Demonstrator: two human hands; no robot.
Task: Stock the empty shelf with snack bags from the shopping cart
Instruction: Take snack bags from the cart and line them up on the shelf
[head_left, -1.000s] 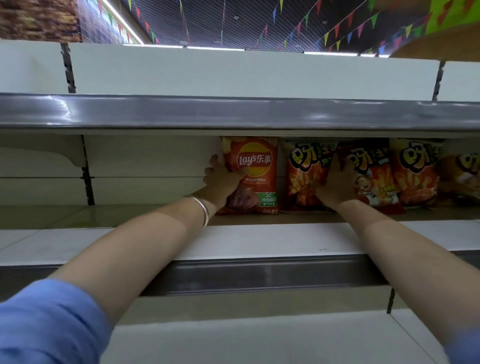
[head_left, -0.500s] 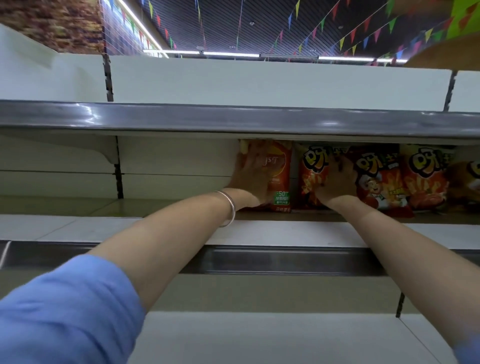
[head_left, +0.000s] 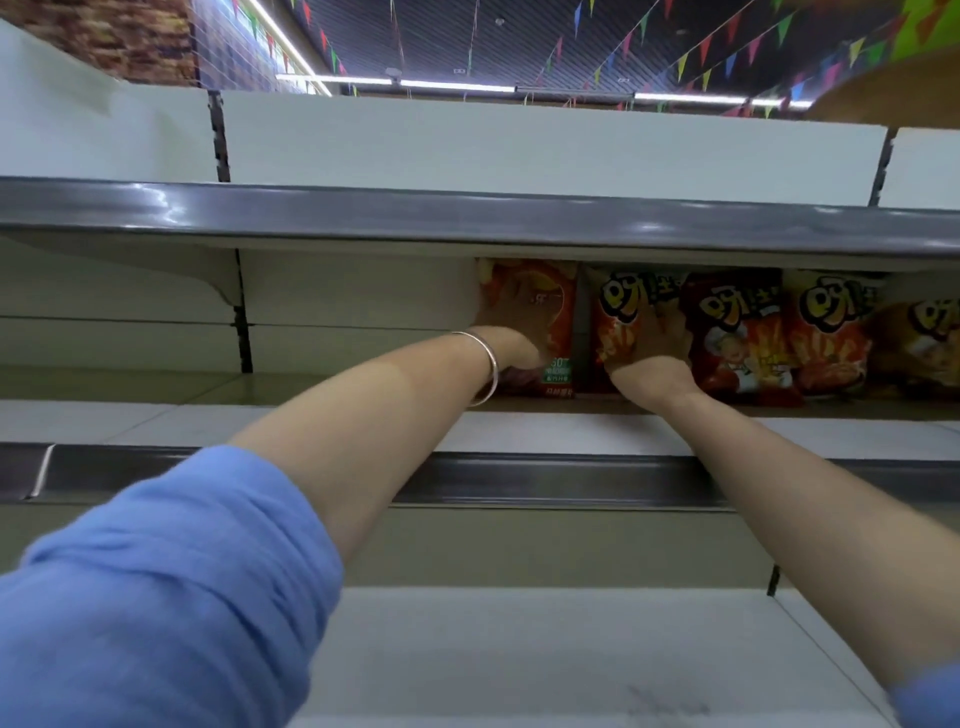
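Centre frame: left hand (head_left: 514, 325) lies flat against the Lay's bag (head_left: 558, 312), right hand (head_left: 652, 345) flat against the orange snack bag (head_left: 618, 306), both upright on the shelf (head_left: 311, 421).

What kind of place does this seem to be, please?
Most likely a supermarket aisle: tiered retail shelves with price rails, a row of snack bags standing on one, and coloured bunting strung under the ceiling.
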